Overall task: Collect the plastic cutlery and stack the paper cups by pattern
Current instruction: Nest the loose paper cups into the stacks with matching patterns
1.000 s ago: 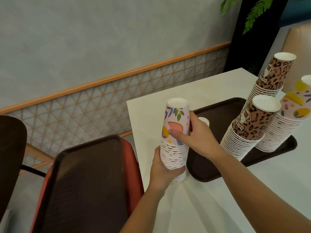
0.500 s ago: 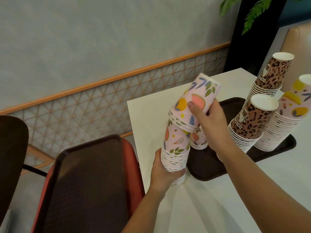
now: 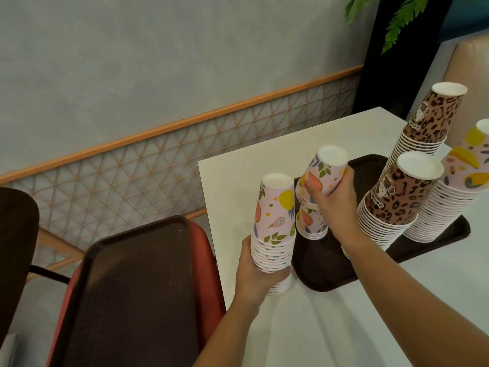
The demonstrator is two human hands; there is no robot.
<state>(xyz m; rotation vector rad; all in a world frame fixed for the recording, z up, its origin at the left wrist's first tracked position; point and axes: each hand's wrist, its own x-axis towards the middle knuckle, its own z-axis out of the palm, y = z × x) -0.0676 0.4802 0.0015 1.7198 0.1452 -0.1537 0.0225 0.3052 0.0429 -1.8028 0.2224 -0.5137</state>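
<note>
My left hand (image 3: pixel 255 274) grips the lower part of a tall upside-down stack of pink fruit-pattern cups (image 3: pixel 274 221) standing on the white table (image 3: pixel 330 327). My right hand (image 3: pixel 333 200) holds a short bunch of the same fruit-pattern cups (image 3: pixel 324 172), tilted, just above another short fruit-pattern stack (image 3: pixel 309 223) on the dark brown tray (image 3: pixel 325 271). Two leopard-pattern stacks (image 3: pixel 394 202) (image 3: pixel 428 120) and a tall fruit-pattern stack (image 3: pixel 455 197) stand on the tray's right side. No cutlery is visible.
A second dark brown tray (image 3: pixel 127 295) lies on a red chair (image 3: pixel 209 260) left of the table. A dark chair back (image 3: pixel 16 247) is at far left. A wall with lattice panelling runs behind. A plant (image 3: pixel 402 14) hangs at top right.
My right hand lifted the top cups off the stack in my left hand and carried them right, over the short stack on the tray. My left hand stayed on its stack.
</note>
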